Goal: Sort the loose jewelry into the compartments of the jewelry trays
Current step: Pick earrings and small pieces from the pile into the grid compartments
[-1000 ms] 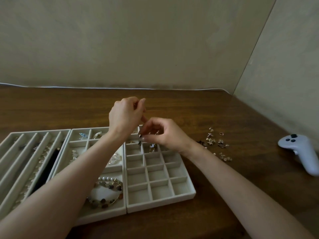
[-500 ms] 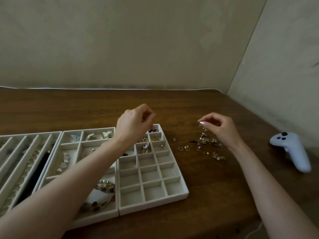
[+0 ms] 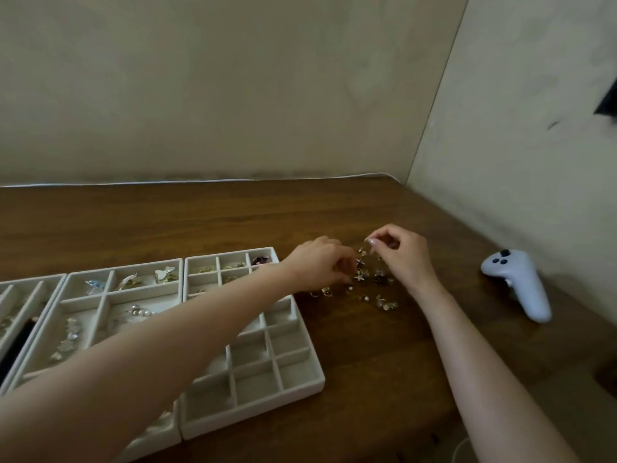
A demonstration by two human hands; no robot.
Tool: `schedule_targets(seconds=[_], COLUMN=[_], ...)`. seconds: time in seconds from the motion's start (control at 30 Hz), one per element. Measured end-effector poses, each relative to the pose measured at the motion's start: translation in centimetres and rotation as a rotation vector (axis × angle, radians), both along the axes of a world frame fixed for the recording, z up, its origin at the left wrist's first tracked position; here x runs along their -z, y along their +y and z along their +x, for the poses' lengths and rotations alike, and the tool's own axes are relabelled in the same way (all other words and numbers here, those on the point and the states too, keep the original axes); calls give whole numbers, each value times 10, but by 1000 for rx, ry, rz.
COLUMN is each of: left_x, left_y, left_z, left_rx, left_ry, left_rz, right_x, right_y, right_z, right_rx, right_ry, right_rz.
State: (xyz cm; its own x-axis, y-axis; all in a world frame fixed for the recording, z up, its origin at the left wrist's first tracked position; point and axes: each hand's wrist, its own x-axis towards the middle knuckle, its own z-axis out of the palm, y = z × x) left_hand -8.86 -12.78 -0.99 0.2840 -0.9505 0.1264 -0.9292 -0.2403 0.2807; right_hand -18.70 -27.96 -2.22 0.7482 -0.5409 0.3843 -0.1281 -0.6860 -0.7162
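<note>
Loose jewelry, small gold and dark metal pieces (image 3: pixel 362 277), lies right of the white compartmented tray (image 3: pixel 302 384). To sort it, my right hand (image 3: pixel 402 259) pinches 1 piece; my left hand (image 3: pixel 317 267) curls in, grip unclear.

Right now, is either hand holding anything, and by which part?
Right hand seems to pinch a small charm by its top. Left hand curls into the pile; grip unclear.
</note>
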Motion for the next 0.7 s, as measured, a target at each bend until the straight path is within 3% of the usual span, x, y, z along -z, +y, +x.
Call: schedule_targets(seconds=[0.23,0.37,0.5,0.7], left_x=[4,-8,-23,-28], left_y=[-8,5,46,130], left_z=[3,4,8,22], left_rx=[4,-77,-188,-340], left_ry=[40,141,298,285], left_rz=[-33,-169,-306,-334], right_x=[2,2,-6,-15], right_y=[-3,-3,0,13], right_z=[3,3,-3,-8], right_rx=[-3,-14,-129,-290], right_ry=[11,-1,76,219], right_rz=[-6,1,79,64])
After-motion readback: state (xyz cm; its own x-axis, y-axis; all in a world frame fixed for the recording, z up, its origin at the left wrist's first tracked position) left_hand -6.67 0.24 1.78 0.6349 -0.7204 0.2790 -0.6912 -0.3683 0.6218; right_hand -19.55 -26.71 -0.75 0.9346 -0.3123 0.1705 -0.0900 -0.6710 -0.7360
